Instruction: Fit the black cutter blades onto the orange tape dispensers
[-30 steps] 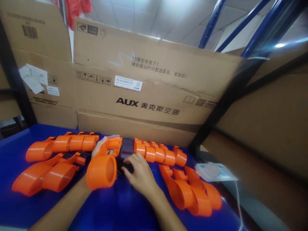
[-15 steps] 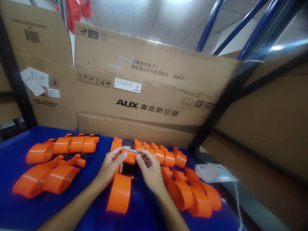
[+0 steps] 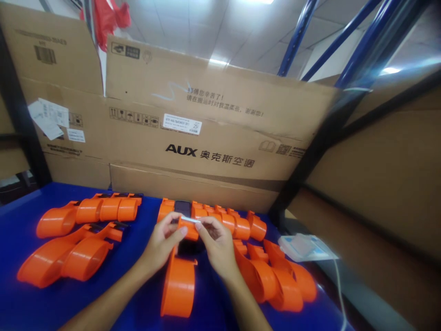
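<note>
**Both hands clamped on the far end of one orange shell, lengthwise to the body**

Far left on the blue desk (image 3: 20,308): a back row (image 3: 90,210) of orange shells nested end to end, and in front of it a nearer pair (image 3: 64,259) side by side, both well apart from the hands.

Comes in next with the left hand (image 3: 161,243), fingers bent and closed on the left flank of the held shell (image 3: 178,287) at its far end. Points that shell's long axis straight away from the body: round end near, between the forearms, narrow end far, up at the fingertips. Pins a thin white strip (image 3: 190,219) crosswise over that narrow end.

Meets it from the other side with the right hand (image 3: 215,246), likewise closed, fingertips almost touching those of the left. Sits about equally near for either hand; cannot tell which one bears more of the hold.

Just beyond the fingertips: a far row (image 3: 237,225) of more orange shells, with a black piece (image 3: 182,207) standing among them. Right of the right wrist, just beside it: a right-hand heap (image 3: 275,276) of the same shells, overlapping. Further right, near the desk's edge: a white and blue packet (image 3: 305,247) and a white cord (image 3: 339,285) trailing toward the viewer.

Behind the desk: cardboard cartons (image 3: 206,138) stacked as a wall. Above them: a red bag (image 3: 110,16) at upper left, blue rack posts (image 3: 295,41) slanting at upper right, and a panelled ceiling with lights
</note>
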A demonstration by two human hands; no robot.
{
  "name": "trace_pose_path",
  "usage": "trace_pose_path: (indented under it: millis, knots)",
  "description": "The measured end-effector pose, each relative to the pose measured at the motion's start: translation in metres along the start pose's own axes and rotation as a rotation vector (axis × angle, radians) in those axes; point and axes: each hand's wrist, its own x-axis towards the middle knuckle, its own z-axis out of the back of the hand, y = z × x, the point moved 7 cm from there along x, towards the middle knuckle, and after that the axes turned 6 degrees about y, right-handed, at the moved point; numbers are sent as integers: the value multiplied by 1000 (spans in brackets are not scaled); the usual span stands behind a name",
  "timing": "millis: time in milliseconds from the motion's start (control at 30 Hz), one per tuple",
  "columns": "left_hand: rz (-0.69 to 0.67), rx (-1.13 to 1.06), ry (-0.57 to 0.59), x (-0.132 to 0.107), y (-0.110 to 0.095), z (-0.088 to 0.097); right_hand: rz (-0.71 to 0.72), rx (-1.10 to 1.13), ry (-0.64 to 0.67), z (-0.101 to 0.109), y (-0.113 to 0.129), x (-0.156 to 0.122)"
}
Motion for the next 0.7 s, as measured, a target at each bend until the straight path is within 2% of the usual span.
trace_pose_path:
  millis: [233, 500, 700]
  knots:
    - [-39, 2, -1, 2, -3, 4, -1, -14, -22, -3, 2, 0]
    - [-14, -47, -70, 1, -5, 11, 13, -13, -65, 3, 9, -2]
    - [-16, -109, -83, 4, -6, 26, 1, 35, -126, 11, 13, -6]
